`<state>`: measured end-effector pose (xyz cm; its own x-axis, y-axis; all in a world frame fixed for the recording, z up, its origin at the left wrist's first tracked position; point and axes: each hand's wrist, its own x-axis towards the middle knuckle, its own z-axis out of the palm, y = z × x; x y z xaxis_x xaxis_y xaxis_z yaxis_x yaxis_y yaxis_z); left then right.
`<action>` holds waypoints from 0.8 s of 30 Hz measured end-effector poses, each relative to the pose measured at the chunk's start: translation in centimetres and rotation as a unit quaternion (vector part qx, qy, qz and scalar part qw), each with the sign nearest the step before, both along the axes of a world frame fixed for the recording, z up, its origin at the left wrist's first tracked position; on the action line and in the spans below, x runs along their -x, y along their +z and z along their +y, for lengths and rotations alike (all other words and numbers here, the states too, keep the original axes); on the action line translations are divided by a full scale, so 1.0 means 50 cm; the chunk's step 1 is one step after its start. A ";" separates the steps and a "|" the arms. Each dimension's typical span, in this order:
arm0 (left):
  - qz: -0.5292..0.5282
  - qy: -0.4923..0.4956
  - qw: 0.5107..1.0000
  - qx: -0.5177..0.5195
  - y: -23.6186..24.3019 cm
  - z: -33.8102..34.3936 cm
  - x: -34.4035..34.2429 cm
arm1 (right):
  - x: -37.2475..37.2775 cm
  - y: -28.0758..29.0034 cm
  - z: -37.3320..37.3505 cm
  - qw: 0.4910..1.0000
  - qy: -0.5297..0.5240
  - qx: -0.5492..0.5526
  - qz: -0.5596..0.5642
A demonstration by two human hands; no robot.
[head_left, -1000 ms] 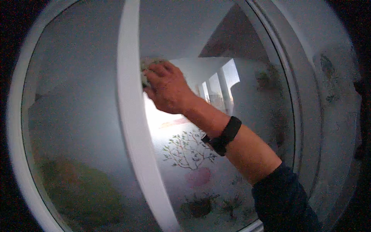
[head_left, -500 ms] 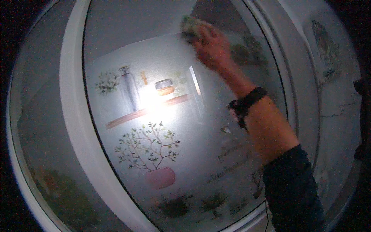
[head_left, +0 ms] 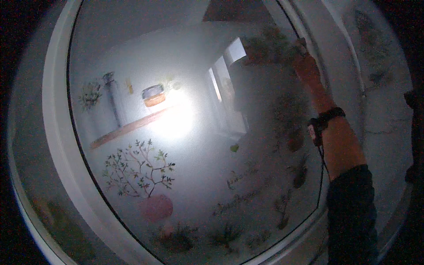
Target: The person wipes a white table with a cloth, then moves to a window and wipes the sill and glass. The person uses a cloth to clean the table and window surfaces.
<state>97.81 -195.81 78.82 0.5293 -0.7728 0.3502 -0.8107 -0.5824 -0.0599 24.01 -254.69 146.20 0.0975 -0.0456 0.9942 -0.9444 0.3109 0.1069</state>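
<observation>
My right hand (head_left: pixel 307 67) reaches up to the upper right edge of a glossy panel (head_left: pixel 185 174) decorated with plant pictures. Its fingers are closed on a crumpled greenish cloth (head_left: pixel 288 49), which is dim and blends with the dark foliage picture behind it. The hand is beside the white frame (head_left: pixel 304 31). A black band (head_left: pixel 331 115) with a small device circles the wrist, and a dark sleeve (head_left: pixel 352 207) covers the forearm. My left hand is outside the picture.
A thick white frame bar (head_left: pixel 59 132) runs down the panel's left side. Bright glare (head_left: pixel 174 119) sits mid-panel, near a pictured shelf (head_left: pixel 128 128) and pink flowerpot (head_left: pixel 157 208). A dark cord (head_left: pixel 320 176) hangs below the wrist. Another plant-patterned surface (head_left: pixel 375 79) lies at right.
My right hand has moved with the cloth from the panel's upper middle to its right edge, slightly lower. The view has shifted, so the panel's pictures stand farther left.
</observation>
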 end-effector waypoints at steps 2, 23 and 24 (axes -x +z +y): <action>-0.087 -0.085 0.991 0.054 0.013 0.006 0.013 | -0.008 0.001 0.006 0.998 0.016 0.031 0.049; -0.066 -0.105 0.973 0.194 0.069 0.044 0.070 | -0.804 -0.108 0.533 0.856 0.495 0.138 0.063; -0.081 -0.111 0.970 0.200 0.069 0.043 0.068 | -0.846 -0.125 0.556 0.853 0.498 0.137 0.075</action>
<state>94.42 -193.65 82.29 0.2786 -0.6466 0.7102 -0.9174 -0.3979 -0.0023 66.30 -226.89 139.96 0.0792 0.3660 0.9272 -0.7362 -0.6056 0.3020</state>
